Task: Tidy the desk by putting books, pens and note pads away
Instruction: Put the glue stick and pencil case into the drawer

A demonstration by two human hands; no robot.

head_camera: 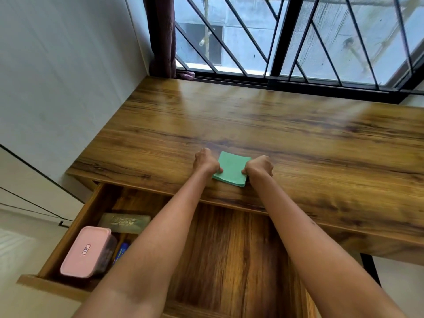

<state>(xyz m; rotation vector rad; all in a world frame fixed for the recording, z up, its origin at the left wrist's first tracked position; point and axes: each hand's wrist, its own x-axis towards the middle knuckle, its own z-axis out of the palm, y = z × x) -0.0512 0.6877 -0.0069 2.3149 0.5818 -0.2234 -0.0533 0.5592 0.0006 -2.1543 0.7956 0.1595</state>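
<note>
**deskwatcher:** ok, going left to right from my remote feed. Far left there's an open drawer pulled out under the desk. In its left end I see a pink lidded box, a dark flat case behind it with print I can't read, and something blue poking out just beside the box, mostly hidden by the forearm.

**pixelnan:** and the hands?

**deskwatcher:** Both are up on the desktop near its front edge. The left hand has its fingers curled, thumb pinching the left edge of the green note pad. The right hand does the same on the right edge, fingers curled under, thumb tip on the paper. So the pad sits between the two hands, lying flat on the wood, turned a bit diagonal.

**pixelnan:** anything further right?

**deskwatcher:** Just wood grain, and the barred window behind, with a dark curtain in the corner.
</note>
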